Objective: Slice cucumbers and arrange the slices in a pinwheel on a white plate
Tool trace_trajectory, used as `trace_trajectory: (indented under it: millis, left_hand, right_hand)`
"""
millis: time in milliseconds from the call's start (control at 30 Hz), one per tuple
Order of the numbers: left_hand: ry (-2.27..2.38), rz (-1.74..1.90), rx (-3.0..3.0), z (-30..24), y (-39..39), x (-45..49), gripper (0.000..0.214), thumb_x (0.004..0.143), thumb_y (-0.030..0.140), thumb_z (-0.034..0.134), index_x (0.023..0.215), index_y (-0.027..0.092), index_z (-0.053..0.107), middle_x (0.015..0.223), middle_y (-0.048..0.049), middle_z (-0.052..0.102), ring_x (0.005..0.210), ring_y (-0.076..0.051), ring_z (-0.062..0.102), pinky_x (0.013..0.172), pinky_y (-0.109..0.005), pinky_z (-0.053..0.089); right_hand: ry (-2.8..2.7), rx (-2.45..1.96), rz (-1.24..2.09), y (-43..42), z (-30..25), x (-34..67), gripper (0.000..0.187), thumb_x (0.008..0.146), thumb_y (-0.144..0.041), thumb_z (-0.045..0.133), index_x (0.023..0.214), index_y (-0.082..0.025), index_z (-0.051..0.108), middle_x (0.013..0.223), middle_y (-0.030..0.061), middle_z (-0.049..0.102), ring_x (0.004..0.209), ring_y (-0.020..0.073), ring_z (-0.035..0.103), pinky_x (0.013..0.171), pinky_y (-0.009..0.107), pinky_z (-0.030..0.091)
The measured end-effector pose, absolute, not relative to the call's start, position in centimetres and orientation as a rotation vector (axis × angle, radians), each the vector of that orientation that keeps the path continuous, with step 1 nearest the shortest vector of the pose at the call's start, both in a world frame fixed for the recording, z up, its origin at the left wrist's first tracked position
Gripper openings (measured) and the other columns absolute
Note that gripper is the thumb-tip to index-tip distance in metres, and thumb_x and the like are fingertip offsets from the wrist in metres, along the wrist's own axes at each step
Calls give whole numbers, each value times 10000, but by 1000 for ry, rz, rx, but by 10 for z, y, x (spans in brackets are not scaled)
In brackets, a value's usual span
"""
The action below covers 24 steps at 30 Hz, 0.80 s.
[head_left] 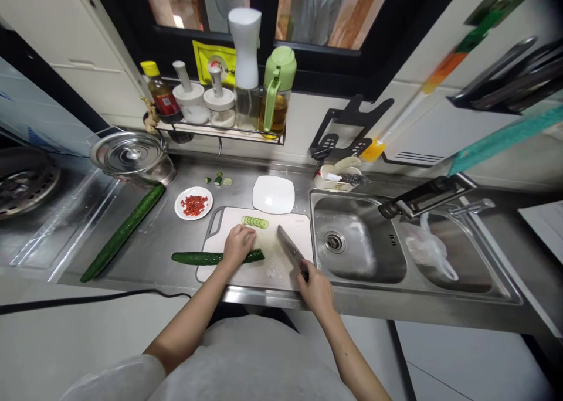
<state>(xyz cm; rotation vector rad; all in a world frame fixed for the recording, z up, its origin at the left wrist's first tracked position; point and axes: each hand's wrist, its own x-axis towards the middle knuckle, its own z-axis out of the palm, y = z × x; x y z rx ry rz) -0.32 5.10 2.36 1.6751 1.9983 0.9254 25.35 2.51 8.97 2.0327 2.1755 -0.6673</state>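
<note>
On the stainless-steel counter (145,254), a long dark-green cucumber (197,258) lies across the white plastic cutting board (292,226) under your loosely curled left hand (238,244), its grip unclear, while your right hand (315,285) clasps a black-handled steel knife (290,247), so tuck the left well back before slicing.

Passage runs over the bare strip of cutting board (271,243) between the cut cucumber (193,258) and knife (291,249); slices (255,221) and a white dish (273,194) obstruct its far side. Leftward, open table (153,245) separates the whole cucumber (125,231) from the plate (179,205).
</note>
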Motion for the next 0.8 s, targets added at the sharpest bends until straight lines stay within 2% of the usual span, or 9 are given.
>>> trace_trajectory:
  millis: [133, 233, 433, 800]
  left_hand:
    - [1810, 965, 1838, 25, 21, -5, 208, 878, 330, 519, 974, 239, 680, 975, -56, 624, 934, -172, 593, 855, -327, 497]
    - [1706, 944, 1955, 22, 10, -3, 230, 883, 333, 518, 1023, 250, 682, 1029, -66, 637, 982, -176, 599, 888, -338, 499]
    - [1659, 928, 2037, 13, 2, -1, 251, 905, 330, 498, 1055, 269, 689, 1047, -62, 669, 979, -166, 615, 882, -332, 514]
    - [1771, 892, 2045, 7, -2, 4, 254, 916, 302, 478, 1049, 269, 692, 1006, -55, 690, 942, -158, 613, 860, -319, 508]
  right_hand:
    - [2089, 2059, -691, 28, 90, 250, 355, 894, -261, 376, 1215, -195, 514, 870, 58, 690, 776, 180, 625, 627, 244, 315]
    - [2084, 2045, -738, 30, 87, 247, 322, 906, -250, 350, 1172, -189, 520, 808, 42, 676, 728, 169, 605, 597, 235, 286]
    - [2181, 1890, -764, 32, 87, 234, 291, 955, -363, 341, 979, -186, 570, 812, 47, 676, 755, 167, 606, 586, 236, 267]
    - [2186, 1599, -661, 11, 110, 206, 234, 964, -266, 319, 1041, -191, 527, 870, 91, 691, 814, 199, 651, 656, 263, 342]
